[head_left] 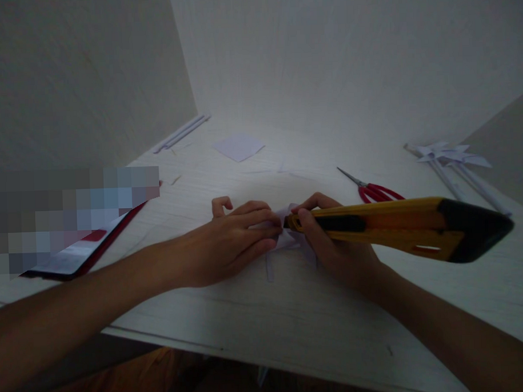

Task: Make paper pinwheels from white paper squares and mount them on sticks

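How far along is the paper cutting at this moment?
Done: finished pinwheels lie at the table's far right. In hand: the left hand pins a folded paper piece while the right hand holds a yellow cutter, tip at the paper. Left: this piece is still flat and unassembled; a spare paper square and sticks lie unused; scissors idle.

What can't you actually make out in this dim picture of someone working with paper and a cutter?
- Head view: the cutter tip and any blade are hidden between the right hand and left hand.
- The folded paper is mostly covered by both hands; its shape is unclear.
- The booklet at left is partly blurred out, unreadable.
- The paper pinwheels at far right are too dim for detail.
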Available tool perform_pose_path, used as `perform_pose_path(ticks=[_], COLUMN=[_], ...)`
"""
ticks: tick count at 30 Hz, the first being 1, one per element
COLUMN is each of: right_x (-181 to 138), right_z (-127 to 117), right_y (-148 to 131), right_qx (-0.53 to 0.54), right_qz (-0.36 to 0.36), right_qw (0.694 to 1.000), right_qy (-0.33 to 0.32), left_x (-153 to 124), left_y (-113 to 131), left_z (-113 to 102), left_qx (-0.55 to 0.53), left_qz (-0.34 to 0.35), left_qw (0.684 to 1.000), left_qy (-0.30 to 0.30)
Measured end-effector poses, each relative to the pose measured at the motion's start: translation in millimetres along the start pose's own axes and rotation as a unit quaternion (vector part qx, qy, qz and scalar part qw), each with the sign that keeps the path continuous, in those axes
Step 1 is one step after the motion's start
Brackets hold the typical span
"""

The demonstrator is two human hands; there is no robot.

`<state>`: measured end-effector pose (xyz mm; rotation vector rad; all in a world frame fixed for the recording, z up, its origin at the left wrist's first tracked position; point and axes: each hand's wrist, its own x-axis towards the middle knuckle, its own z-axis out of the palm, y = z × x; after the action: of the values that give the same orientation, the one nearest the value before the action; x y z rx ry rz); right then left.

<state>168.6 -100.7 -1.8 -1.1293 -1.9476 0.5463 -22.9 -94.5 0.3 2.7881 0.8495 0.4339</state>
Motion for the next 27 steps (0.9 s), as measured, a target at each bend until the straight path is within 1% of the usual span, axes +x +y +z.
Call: perform_pose_path(ticks=[3, 8, 13, 20, 27], right_x=[0.5, 1.1, 1.6, 1.8, 0.0], right_z=[0.6, 0.8, 0.2, 2.5, -0.1], right_y=[-0.9, -3.1, -4.8, -4.7, -1.7], right_qx=[0.002, 0.005, 0.011, 0.017, 0.039], right_qz=[-0.002, 0.017, 0.022, 0.02, 0.02], right_qw=[1.0, 1.0, 1.0, 1.0, 0.999], right_qy=[-0.005, -0.005, -0.003, 0.005, 0.008], left_x=[-1.2, -2.8, -4.2, -7.7, -8.6], left_y=[0.3, -1.8, -5.0, -2.3, -1.4], left_z=[-2.1, -5.6, -4.9, -2.7, -1.0], left_qx=[0.007, 0.013, 0.033, 0.112, 0.123], left_qz=[-0.013, -0.003, 0.011, 0.023, 0.011], left_qw=[1.0, 1.0, 0.999, 0.993, 0.992], left_qy=[-0.014, -0.025, -0.027, -0.02, -0.019])
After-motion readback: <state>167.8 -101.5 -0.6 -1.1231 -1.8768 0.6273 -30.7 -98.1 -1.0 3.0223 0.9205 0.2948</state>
